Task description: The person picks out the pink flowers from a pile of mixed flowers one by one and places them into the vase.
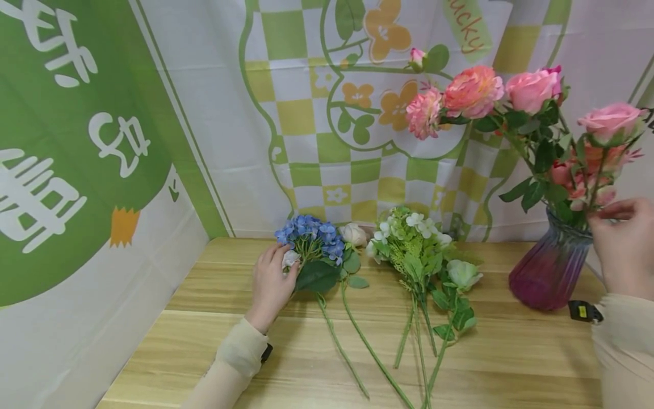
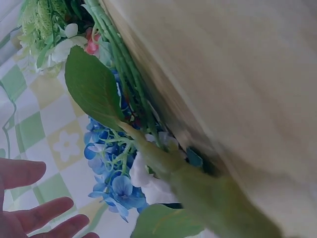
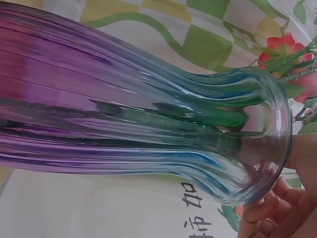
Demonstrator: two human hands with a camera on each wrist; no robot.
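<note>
My left hand (image 1: 273, 281) reaches over the blue hydrangea (image 1: 309, 236) lying on the table, its fingertips beside a small white flower (image 1: 291, 259). In the left wrist view, the fingers (image 2: 47, 214) are spread and hold nothing, next to the blue petals and a large green leaf (image 2: 91, 87). My right hand (image 1: 625, 244) is at the mouth of a pink-purple ribbed glass vase (image 1: 546, 270). Its thumb and fingers pinch a pink rose's (image 1: 610, 122) stem just above the rim. In the right wrist view, curled fingers (image 3: 265, 210) sit close against the vase's rim (image 3: 282, 129).
Peach and pink flowers (image 1: 472, 91) lean left out of the vase. A cream rose (image 1: 352, 234), a white-and-green bunch (image 1: 414, 244) and a pale green rose (image 1: 463, 274) lie on the wooden table (image 1: 214, 318), stems toward the front. A printed cloth (image 1: 214, 102) hangs behind.
</note>
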